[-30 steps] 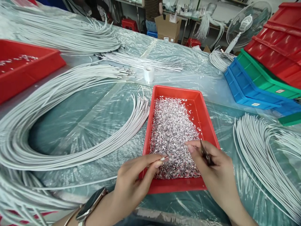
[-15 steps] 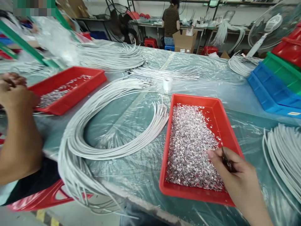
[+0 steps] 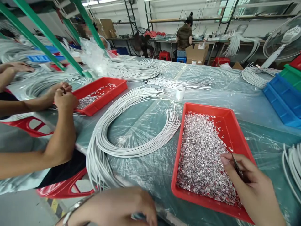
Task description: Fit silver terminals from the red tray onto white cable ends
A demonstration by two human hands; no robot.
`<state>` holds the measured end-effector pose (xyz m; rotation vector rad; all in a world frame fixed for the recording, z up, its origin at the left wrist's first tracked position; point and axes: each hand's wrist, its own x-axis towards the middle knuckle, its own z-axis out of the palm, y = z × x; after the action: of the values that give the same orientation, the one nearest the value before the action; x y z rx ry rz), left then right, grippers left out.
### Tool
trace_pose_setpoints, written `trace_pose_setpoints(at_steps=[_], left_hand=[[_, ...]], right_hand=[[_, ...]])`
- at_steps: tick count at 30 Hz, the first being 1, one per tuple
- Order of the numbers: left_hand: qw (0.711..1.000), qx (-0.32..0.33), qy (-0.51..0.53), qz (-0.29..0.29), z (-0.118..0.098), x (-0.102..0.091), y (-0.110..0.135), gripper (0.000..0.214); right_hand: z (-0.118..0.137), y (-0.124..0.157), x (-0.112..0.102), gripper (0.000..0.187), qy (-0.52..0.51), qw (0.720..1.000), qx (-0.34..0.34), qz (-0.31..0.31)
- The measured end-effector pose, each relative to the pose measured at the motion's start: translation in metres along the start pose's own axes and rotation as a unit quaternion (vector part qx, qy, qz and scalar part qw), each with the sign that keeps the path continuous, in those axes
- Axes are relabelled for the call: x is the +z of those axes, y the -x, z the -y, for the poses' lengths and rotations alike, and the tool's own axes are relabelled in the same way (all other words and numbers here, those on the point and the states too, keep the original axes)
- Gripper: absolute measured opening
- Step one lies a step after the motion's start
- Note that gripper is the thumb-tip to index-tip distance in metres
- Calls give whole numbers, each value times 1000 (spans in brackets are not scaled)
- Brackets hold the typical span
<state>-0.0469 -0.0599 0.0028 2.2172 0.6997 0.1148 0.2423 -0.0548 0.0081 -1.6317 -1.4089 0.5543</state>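
My right hand (image 3: 251,180) is closed around a slim, dark, pointed metal tool like tweezers (image 3: 237,166), over the right part of a red tray (image 3: 240,135). Thumb and index fingertips come close together above a heap of small shiny metal pieces (image 3: 202,157); whether they pinch a piece is too small to tell. My left hand (image 3: 131,202) hangs blurred at the table's front edge, fingers bent down and partly cut off by the frame. Just beyond it lies a coiled bundle of white cables (image 3: 98,157), ends near the tray.
At left a co-worker's hands (image 3: 63,94) work beside another red tray (image 3: 105,97). A white roll (image 3: 180,93) and more cable bundles (image 3: 134,69) lie farther back. Blue crates (image 3: 282,97) stand at right, near a fan (image 3: 285,37). Green posts (image 3: 49,34) rise at left.
The view has shifted left and tilted up, so the trays and cables sit farther right and lower. My left hand has come into view at the bottom. My right hand still holds the tool.
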Motion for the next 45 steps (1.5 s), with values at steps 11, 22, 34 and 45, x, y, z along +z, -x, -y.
trace_pose_setpoints(at_steps=[11,22,34,45], left_hand=[[887,-274,-311,-204,50,-8,-72,7],[873,-295,-345,-176,47,-10,-73,10],[921,-245,-187,-236,55,-7,-65,13],[965,-90,108,-220,-23,-4,-78,29]], right_hand=[[-3,4,-2,19,-54,998,17,5],[3,6,-1,12,-70,997,-18,8],[9,9,1,12,-100,994,32,34],[5,7,3,17,-58,994,-15,91]])
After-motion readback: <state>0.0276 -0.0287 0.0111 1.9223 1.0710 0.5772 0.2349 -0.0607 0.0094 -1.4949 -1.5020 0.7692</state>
